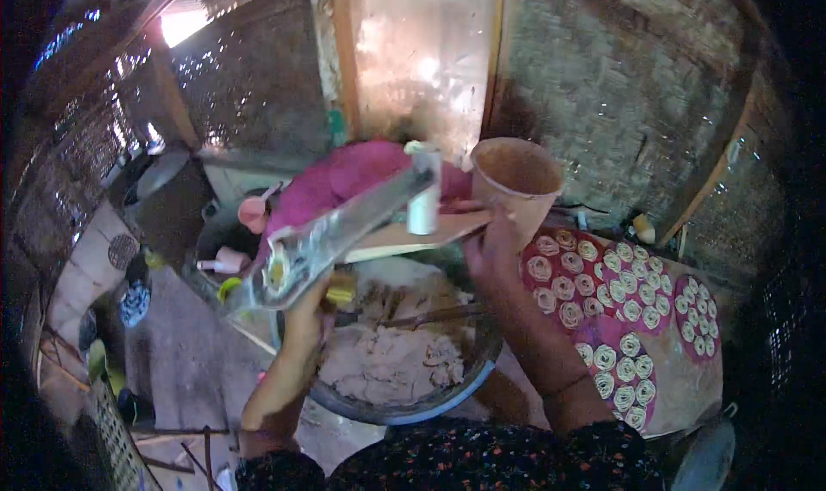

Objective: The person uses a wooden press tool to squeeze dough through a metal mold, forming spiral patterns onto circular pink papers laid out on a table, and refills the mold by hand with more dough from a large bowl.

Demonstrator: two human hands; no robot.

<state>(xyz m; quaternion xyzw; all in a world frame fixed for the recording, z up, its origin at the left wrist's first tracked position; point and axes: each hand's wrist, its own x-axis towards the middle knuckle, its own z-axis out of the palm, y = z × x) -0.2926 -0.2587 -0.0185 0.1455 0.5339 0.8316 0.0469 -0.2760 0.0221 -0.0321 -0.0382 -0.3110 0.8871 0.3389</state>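
Over a wide tub [404, 415] my two hands hold a tool made of a long greyish, shiny bar [353, 220], a pale wooden board [413, 237] and an upright white cylinder [423, 203]. My left hand [311, 306] is closed around the lower left part of the bar, beside a yellow block [342, 289]. At the far right end, my right hand [495, 246] grips the board close to a brown bucket [516, 181]; its fingertips are partly hidden. In the tub lies a pale, crumbly dough-like mass [387, 362], with a dark stick [430, 317] across the tub.
Several pale coiled rings [628, 284] lie on red and pink round mats [566, 306] at the right. Behind the tool is a magenta cloth-like shape [344, 177]. Dark pots [168, 198] stand at the left. Woven walls [602, 104] and a light door panel [417, 52] close off the back.
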